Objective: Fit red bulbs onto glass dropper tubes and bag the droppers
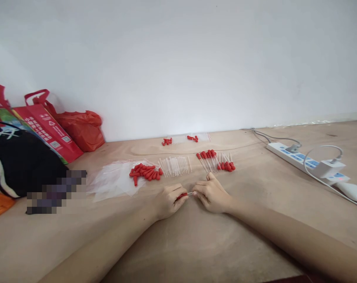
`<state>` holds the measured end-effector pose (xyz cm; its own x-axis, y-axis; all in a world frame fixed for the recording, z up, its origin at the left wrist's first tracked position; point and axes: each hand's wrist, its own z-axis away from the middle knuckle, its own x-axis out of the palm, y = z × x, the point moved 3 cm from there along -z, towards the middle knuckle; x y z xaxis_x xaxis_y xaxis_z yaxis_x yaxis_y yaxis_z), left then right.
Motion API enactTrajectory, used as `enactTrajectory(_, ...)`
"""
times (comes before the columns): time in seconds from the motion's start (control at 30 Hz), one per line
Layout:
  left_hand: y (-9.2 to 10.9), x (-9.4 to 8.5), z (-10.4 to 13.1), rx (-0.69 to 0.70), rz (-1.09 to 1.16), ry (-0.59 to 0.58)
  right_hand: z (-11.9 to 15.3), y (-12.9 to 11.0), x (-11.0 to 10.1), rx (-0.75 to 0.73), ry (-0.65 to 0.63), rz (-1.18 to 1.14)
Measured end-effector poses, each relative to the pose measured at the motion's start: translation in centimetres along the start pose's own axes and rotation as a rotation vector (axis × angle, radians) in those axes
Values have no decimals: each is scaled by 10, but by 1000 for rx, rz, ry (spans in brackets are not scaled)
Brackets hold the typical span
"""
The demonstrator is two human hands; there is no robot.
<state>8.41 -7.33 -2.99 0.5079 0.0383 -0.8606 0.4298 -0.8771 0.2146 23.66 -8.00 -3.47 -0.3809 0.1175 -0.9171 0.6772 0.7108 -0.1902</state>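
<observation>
My left hand (171, 201) is closed round a red rubber dropper bulb (182, 195). A thin clear dropper tube (190, 193) runs from the bulb to my right hand (210, 194), whose fingertips pinch its other end. Just beyond my left hand lies a pile of loose red bulbs (145, 172), partly on clear plastic bags (113, 181). Beside the pile, bare clear tubes (175, 166) lie side by side in a row. Past my right hand are several droppers with bulbs on their tubes (207, 154), some pointing away and some toward me (226, 166).
Near the wall lies a clear bag (180, 139) with red bulbs at both ends. A white power strip (296, 157) with plugs and cables lies at right. Red shopping bags (48, 125) and a black cloth bag (25, 161) stand at left on the wooden table (196, 243).
</observation>
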Motion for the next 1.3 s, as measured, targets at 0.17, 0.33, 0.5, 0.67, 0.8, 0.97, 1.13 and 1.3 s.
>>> enactTrajectory(0.17,-3,0,-1,-20,21,-11,-4,0,-5,24,-30,-20)
enactTrajectory(0.33,-9,-4,-4,-98,77,34,-2,2,-16,-20,1,89)
enactTrajectory(0.5,-23,-8,-1,-332,23,149,1,30,-27,295,162,115)
enactTrajectory(0.67,-30,-3,0,-424,47,48,-9,79,-30,792,246,143)
enactTrajectory(0.8,-30,-3,-1,-422,70,38,-25,99,-23,923,186,214)
enactTrajectory(0.97,-31,-4,0,-424,81,37,-32,105,-16,964,117,269)
enactTrajectory(1.13,-28,-4,0,-427,52,27,-38,90,-16,841,182,260)
enactTrajectory(1.3,-36,-17,3,-450,-216,173,-61,65,-3,722,122,189)
